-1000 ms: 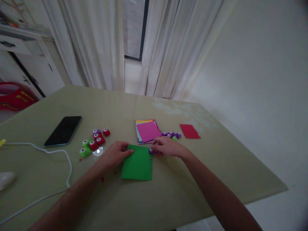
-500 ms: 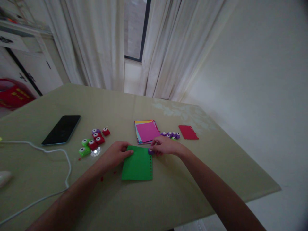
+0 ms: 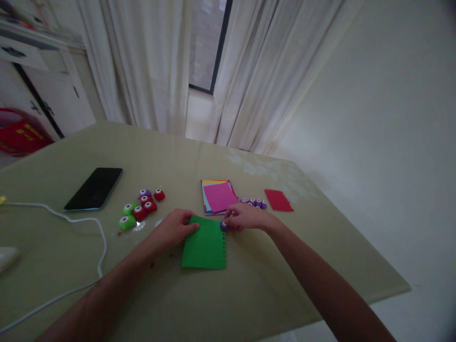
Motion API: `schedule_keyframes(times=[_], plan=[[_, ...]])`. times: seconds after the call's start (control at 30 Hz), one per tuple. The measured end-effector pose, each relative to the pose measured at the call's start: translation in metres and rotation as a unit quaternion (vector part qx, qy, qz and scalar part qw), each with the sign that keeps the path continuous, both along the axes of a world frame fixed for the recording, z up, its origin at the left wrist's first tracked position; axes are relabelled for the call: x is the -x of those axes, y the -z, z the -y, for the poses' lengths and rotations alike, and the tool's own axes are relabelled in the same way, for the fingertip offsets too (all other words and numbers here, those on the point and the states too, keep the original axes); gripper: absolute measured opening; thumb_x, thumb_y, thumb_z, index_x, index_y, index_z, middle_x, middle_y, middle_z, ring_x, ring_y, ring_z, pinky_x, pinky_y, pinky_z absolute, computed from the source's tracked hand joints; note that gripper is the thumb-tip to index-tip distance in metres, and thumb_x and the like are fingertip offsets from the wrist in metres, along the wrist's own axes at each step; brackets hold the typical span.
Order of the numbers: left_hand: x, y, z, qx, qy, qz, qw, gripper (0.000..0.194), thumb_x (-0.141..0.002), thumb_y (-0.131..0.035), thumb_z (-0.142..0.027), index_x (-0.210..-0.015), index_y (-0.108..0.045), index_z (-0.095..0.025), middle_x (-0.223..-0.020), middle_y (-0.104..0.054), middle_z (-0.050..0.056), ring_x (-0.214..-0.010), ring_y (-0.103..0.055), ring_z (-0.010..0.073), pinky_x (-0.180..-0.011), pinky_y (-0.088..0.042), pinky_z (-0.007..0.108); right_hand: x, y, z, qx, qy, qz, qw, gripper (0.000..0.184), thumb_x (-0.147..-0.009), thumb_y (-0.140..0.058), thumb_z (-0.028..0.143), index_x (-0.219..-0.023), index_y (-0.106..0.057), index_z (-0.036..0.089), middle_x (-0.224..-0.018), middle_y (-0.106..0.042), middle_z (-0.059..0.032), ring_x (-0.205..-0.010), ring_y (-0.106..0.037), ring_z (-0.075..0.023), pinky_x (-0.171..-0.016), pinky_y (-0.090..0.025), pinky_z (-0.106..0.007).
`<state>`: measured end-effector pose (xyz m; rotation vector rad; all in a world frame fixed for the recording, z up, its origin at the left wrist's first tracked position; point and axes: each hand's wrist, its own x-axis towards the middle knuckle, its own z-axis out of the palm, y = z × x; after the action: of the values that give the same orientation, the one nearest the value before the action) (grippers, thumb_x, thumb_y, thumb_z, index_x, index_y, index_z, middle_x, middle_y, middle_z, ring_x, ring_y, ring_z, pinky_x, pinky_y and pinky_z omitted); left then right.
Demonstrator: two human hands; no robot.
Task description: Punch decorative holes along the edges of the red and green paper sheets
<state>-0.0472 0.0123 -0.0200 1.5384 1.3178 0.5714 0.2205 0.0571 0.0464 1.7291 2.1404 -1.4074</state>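
Note:
A green sheet of paper (image 3: pixel 204 249) has a row of punched holes down its right edge. My left hand (image 3: pixel 178 227) pinches its upper left corner, thumb on top. At the upper right edge, my right hand (image 3: pixel 245 217) holds a small purple paper punch (image 3: pixel 224 226) with an eye-like top, set over the paper's edge. My fingers partly cover the punch. Just behind that hand stand several purple punches (image 3: pixel 258 204). To the left is a group of red punches (image 3: pixel 140 213), green punches (image 3: pixel 127 222) and one purple punch (image 3: pixel 145 193).
Behind the green sheet lies a stack of coloured paper (image 3: pixel 219 197), pink on top. A red sheet with a punched edge (image 3: pixel 279 200) is at the right. A black tablet (image 3: pixel 94 189) and a white cable (image 3: pixel 101 237) lie left. Red paper bits (image 3: pixel 152 265) dot the table (image 3: pixel 270 299).
The view has shifted slightly. Both hands keep their hold on the sheet and the purple punch, with hardly any movement between them.

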Motion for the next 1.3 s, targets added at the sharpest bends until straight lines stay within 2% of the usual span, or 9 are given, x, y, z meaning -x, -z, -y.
schedule_keyframes(times=[0.2, 0.67, 0.8, 0.93, 1.1, 1.3], plan=[[0.0, -0.004, 0.001, -0.003, 0.0, -0.001, 1.0, 0.046, -0.072, -0.065, -0.053, -0.097, -0.078, -0.016, -0.084, -0.078, 0.008, -0.081, -0.072, 0.0297, -0.066, -0.048, 0.034, 0.002, -0.004, -0.002, 0.012, -0.009, -0.004, 1.0, 0.01, -0.094, -0.071, 0.024, -0.097, -0.074, 0.015, -0.084, -0.077, -0.0049, -0.073, -0.074, -0.0162, -0.064, -0.058, -0.023], [0.0, 0.0, 0.002, 0.011, -0.016, 0.024, 1.0, 0.041, -0.072, -0.072, -0.052, -0.094, -0.079, -0.018, -0.084, -0.08, 0.008, -0.081, -0.073, 0.0294, -0.065, -0.05, 0.032, 0.01, -0.01, -0.004, 0.025, -0.043, 0.06, 0.997, 0.012, -0.096, -0.069, 0.025, -0.093, -0.073, 0.014, -0.079, -0.074, -0.0047, -0.067, -0.07, -0.0148, -0.061, -0.054, -0.023], [0.001, -0.001, 0.003, 0.016, -0.024, 0.029, 0.999, 0.042, -0.071, -0.075, -0.052, -0.095, -0.08, -0.018, -0.083, -0.081, 0.007, -0.081, -0.073, 0.03, -0.065, -0.05, 0.032, 0.012, -0.012, -0.004, -0.028, -0.062, 0.077, 0.995, 0.014, -0.091, -0.075, 0.025, -0.101, -0.073, 0.016, -0.086, -0.074, -0.0037, -0.072, -0.067, -0.0155, -0.061, -0.048, -0.023], [0.001, 0.0, 0.003, 0.022, -0.024, 0.033, 0.999, 0.042, -0.071, -0.075, -0.053, -0.096, -0.08, -0.019, -0.083, -0.081, 0.007, -0.082, -0.074, 0.0307, -0.064, -0.051, 0.032, 0.014, -0.009, -0.008, -0.075, -0.075, 0.092, 0.99, 0.015, -0.085, -0.08, 0.023, -0.096, -0.073, 0.016, -0.094, -0.073, -0.0044, -0.084, -0.064, -0.0171, -0.066, -0.043, -0.023], [0.001, 0.002, 0.003, 0.03, -0.008, 0.041, 0.999, 0.046, -0.073, -0.071, -0.055, -0.099, -0.079, -0.018, -0.085, -0.082, 0.009, -0.081, -0.075, 0.0317, -0.064, -0.052, 0.034, 0.014, -0.004, -0.011, -0.073, -0.093, 0.11, 0.987, 0.013, -0.086, -0.079, 0.026, -0.09, -0.07, 0.018, -0.086, -0.069, -0.0013, -0.078, -0.059, -0.0158, -0.062, -0.039, -0.023], [0.002, 0.005, 0.001, 0.02, 0.007, 0.013, 1.0, 0.052, -0.073, -0.069, -0.056, -0.105, -0.079, -0.017, -0.086, -0.081, 0.009, -0.083, -0.076, 0.0331, -0.067, -0.052, 0.036, 0.013, -0.005, -0.013, -0.043, -0.107, 0.128, 0.985, 0.022, -0.091, -0.076, 0.035, -0.086, -0.061, 0.02, -0.074, -0.057, 0.0034, -0.064, -0.049, -0.0125, -0.053, -0.032, -0.024]])
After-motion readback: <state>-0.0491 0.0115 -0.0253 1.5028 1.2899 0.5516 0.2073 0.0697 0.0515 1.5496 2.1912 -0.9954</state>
